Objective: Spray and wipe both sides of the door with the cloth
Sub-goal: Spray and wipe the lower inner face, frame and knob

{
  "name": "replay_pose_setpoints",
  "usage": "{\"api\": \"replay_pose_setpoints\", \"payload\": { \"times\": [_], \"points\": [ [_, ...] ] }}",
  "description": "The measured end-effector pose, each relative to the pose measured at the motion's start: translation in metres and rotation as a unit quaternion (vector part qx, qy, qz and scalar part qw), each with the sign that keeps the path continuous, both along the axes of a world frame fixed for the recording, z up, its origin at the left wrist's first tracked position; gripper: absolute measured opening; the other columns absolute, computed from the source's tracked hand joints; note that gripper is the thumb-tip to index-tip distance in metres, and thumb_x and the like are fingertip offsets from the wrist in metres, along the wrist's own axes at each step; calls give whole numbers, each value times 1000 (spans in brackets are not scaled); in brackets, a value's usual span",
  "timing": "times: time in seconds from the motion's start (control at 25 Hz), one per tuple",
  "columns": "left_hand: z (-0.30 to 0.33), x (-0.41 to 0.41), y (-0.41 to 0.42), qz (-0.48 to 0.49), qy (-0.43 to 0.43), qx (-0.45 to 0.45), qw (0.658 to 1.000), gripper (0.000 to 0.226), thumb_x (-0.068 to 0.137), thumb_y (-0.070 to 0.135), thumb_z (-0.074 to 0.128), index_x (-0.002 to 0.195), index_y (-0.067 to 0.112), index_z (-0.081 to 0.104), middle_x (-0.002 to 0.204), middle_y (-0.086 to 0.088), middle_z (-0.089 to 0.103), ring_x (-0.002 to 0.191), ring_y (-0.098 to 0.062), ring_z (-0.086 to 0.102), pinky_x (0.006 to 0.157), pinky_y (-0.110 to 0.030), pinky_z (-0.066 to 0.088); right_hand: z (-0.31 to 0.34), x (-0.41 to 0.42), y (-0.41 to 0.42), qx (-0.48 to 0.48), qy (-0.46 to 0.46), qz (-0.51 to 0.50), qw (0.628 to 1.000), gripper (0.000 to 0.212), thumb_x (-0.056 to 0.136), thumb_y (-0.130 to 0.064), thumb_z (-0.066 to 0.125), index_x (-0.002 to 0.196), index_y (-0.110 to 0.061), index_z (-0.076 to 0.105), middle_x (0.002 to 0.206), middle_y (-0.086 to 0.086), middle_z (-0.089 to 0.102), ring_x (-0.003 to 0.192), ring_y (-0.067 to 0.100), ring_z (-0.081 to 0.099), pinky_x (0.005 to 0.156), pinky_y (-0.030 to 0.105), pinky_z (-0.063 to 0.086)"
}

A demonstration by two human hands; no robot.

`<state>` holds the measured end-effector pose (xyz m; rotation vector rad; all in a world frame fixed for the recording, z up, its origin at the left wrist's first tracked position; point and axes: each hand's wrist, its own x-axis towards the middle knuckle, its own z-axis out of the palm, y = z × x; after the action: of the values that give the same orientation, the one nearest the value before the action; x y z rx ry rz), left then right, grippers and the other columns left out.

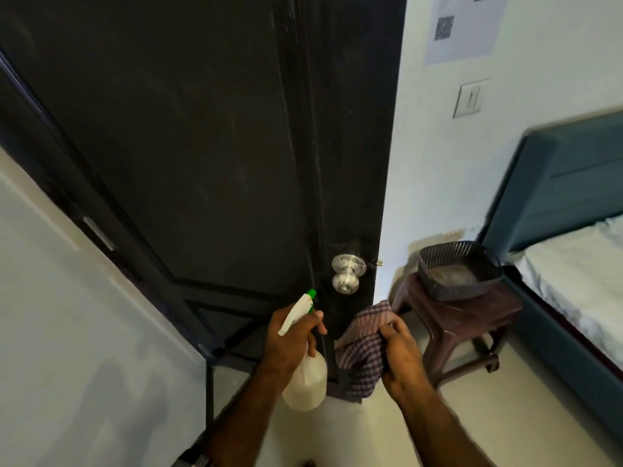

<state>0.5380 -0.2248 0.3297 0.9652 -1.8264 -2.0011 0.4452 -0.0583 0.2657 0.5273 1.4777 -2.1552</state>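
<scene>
Dim, cool light over the whole view, and the dark door swallows most of it, its panel lines barely readable. The pale wall toward two o'clock is the brightest patch. A small glint sits on the metal knob. Wide-angle bending shows at the edges: the door frame leans hard at nine o'clock. Detail is soft throughout, with smeared texture on the paper sheet at one o'clock.

stool: we see it brown, beside the bed
basket: dark, on the stool
wall: we note a switch, a paper
</scene>
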Motion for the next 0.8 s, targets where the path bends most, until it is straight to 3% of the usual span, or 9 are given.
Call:
{"api": "replay_pose_setpoints", "payload": {
  "times": [0.12,0.2,0.4,0.56,0.64,0.8],
  "points": [
    [-14,16,12,-12,-39,-9,999,29,96,19,74,119,12,58,75,-8,75,45,-13,54,48,-25,50,-27,45,17,-18,-68,-18,997,25,112,-17,47,122,-10,69,120,23,75,111,42,71,97,57,59],
    [-19,23,14,-16,-44,-15,999,30,96,17,74,120,8,58,75,-8,73,44,-12,53,47,-24,49,-36,66,20,-42,-89,-20,995,31,112,-20,46,134,-11,67,131,21,73,120,43,69,107,60,54],
    [-14,16,3,-36,-53,-15,998,29,94,21,77,117,14,61,78,-10,72,47,-11,55,48,-24,49,6,67,19,-105,-78,-23,991,34,114,-26,44,134,-11,66,121,18,78,111,37,74,90,49,59],
    [-11,0,-20,-114,-60,-16,992,17,94,19,75,102,5,68,73,-11,69,46,-11,54,49,-26,50,36,57,-16,-131,-66,-18,989,45,107,-35,51,137,-4,65,130,22,73,119,40,69,103,53,54],
    [-9,-3,-30,-164,-37,-19,986,8,94,13,75,92,10,68,73,-14,67,48,-12,54,45,-24,46,44,54,-33,-145,-64,-37,987,49,99,-38,56,133,-5,67,130,23,72,119,40,67,109,56,50],
    [-13,3,-53,-285,-75,-59,954,26,90,18,81,110,20,64,80,-6,70,54,-9,63,47,-20,49,46,57,-56,-201,-61,-106,972,51,99,-45,52,129,-8,70,120,18,73,110,35,69,107,54,49]
  ]
}}
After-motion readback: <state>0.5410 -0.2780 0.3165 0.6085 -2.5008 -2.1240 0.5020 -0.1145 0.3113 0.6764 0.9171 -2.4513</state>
